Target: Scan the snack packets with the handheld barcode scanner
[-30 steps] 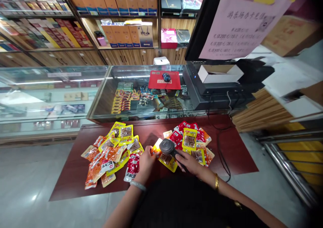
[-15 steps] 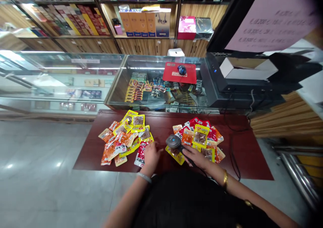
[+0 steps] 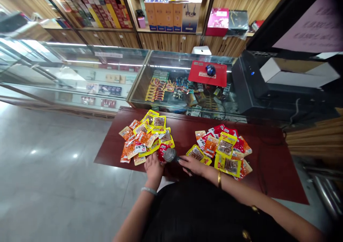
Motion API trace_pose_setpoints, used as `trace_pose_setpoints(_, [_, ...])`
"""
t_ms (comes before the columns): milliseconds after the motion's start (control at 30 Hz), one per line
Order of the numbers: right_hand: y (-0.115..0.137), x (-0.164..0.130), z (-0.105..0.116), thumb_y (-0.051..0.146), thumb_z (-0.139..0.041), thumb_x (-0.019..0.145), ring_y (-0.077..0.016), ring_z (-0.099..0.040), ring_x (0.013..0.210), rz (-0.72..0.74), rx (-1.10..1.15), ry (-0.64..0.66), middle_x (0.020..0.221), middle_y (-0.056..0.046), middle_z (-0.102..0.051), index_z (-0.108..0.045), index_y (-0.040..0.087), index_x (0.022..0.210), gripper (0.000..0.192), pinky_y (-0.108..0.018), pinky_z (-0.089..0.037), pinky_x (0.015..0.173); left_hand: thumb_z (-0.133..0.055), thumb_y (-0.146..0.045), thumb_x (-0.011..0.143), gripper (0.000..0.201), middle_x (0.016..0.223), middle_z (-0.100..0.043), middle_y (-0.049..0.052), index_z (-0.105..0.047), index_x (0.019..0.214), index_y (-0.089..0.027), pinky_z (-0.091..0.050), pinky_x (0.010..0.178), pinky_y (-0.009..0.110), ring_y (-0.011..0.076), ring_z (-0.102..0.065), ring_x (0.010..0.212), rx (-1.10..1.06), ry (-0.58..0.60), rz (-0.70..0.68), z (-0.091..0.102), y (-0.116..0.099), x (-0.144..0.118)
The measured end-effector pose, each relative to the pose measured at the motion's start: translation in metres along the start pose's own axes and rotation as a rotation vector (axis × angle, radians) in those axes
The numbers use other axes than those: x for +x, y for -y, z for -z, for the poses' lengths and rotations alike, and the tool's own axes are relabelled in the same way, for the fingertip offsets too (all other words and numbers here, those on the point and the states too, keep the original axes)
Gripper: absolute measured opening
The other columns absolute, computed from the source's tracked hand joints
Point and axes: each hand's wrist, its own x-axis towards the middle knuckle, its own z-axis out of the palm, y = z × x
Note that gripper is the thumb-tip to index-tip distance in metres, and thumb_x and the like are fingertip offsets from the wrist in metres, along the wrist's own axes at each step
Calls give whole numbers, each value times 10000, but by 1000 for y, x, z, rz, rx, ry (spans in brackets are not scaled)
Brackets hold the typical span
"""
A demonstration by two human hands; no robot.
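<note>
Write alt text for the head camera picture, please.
A person's right hand holds a handheld scanner over a red snack packet held by the left hand, between two piles of snack packets on a dark red table before glass counters.

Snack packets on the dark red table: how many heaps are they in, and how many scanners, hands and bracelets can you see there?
Heaps of snack packets: 2, a left heap and a right heap
Handheld scanner: 1, held in the right hand
Hands: 2, the left hand touching a red packet
Bracelets: 2, pale bracelet and gold bracelet
Total: 7
</note>
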Motion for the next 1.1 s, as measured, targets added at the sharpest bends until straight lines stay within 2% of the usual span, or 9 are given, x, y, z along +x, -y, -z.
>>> trace_pose_setpoints(100, [-2,-5,-1,776,-634,785,-79,-414,398,-2,-6,-18,520,114,-486,-575,152,1241,775,-208,-330,408,-674,-348,835,567,1284,-662,165,-544,1351,-154,-379,991,419,314,-562,1204,-19,58,2,4,2,5])
trace_pose_setpoints(233, [-4,-12,4,814,-613,760,-76,-401,383,14,9,-59,519,121,-477,-552,149,1310,866,-208,-325,401,-638,-456,875,355,1153,-725,126,-647,1119,-198,-404,927,403,312,-611,1161,-45,158,-5,17,-3,13])
trace_pose_setpoints(367, [-1,-25,14,798,-642,754,-79,-399,385,50,67,-145,520,115,-487,-560,167,1326,856,-212,-320,406,-614,-562,880,390,1074,-749,107,-652,1041,-209,-423,800,338,296,-662,1085,-107,299,21,28,-22,25])
trace_pose_setpoints(533, [3,-54,33,780,-662,770,-90,-408,413,123,126,-277,549,90,-500,-578,199,1318,803,-233,-327,432,-674,-494,866,352,1039,-756,88,-643,1050,-195,-402,755,280,240,-686,978,-246,321,-88,26,-70,36])
trace_pose_setpoints(700, [0,-85,53,803,-668,742,-88,-389,415,171,233,-384,566,89,-490,-559,192,1308,840,-244,-316,433,-678,-468,874,300,955,-748,73,-634,956,-183,-379,708,269,201,-671,844,-289,332,-229,25,-120,45])
trace_pose_setpoints(867, [-8,-108,66,789,-645,770,-85,-380,415,191,313,-469,549,97,-478,-576,186,1289,798,-239,-309,442,-680,-503,864,353,995,-762,74,-647,1014,-186,-405,727,270,227,-695,934,-303,379,-317,24,-159,52])
trace_pose_setpoints(967, [-16,-117,71,787,-649,768,-86,-386,412,196,337,-514,550,96,-482,-586,179,1271,791,-235,-306,437,-666,-370,871,259,1074,-766,64,-667,1076,-210,-439,805,272,224,-697,1017,-327,379,-361,24,-188,51])
trace_pose_setpoints(1100, [-26,-122,76,784,-639,781,-89,-395,391,199,353,-549,555,91,-500,-585,179,1276,783,-243,-330,434,-687,-248,820,298,1144,-757,81,-704,1117,-224,-460,891,300,242,-683,1085,-370,428,-500,30,-222,45])
